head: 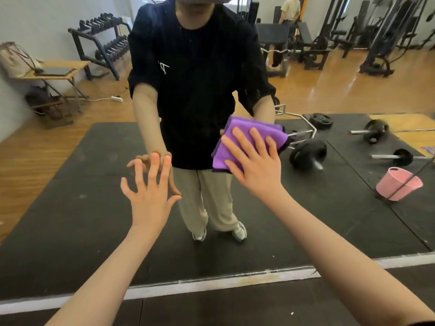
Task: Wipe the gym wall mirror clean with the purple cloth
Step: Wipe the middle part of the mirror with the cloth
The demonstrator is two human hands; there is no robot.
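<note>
Both forearms reach to the mirror (pixel 70 161), left hand (pixel 150 196) spread on the glass, right hand (pixel 256 161) flat-fingered pressing the purple cloth (pixel 237 128) against it; keep even pressure, overlapping strokes

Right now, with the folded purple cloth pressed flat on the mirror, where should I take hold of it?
Pinch the folded purple cloth at its layered lower-left edge, coming from the left: the right hand covers the middle, and that edge sticks out past the fingers.
</note>
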